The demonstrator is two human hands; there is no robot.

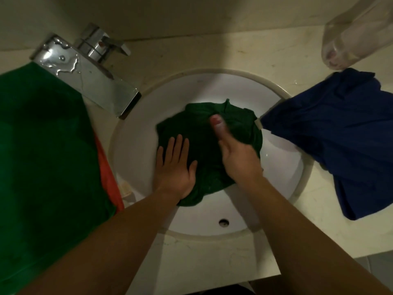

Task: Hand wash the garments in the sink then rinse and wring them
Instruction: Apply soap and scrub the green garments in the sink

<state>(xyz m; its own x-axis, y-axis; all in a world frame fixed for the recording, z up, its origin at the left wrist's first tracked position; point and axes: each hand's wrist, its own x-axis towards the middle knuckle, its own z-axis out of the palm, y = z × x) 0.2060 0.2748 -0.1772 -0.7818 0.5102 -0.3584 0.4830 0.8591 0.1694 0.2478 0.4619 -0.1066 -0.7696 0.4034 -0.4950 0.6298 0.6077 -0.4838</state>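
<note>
A dark green garment (200, 128) lies bunched in the middle of the round white sink (280, 165). My left hand (174, 167) lies flat on its near left part, fingers straight and spread, pressing it down. My right hand (236, 154) holds the garment's right side, thumb stretched out on top and fingers curled into the cloth. A blue garment (340, 137) hangs over the sink's right rim onto the counter. A large green cloth (42, 156) with an orange one (108, 175) beneath it lies on the counter at the left.
A wet chrome tap (89, 75) reaches over the sink's upper left rim. A clear plastic bottle (353, 33) stands at the back right. The overflow hole (223, 222) is in the near wall of the bowl. The cream counter (212, 256) ends at the near edge.
</note>
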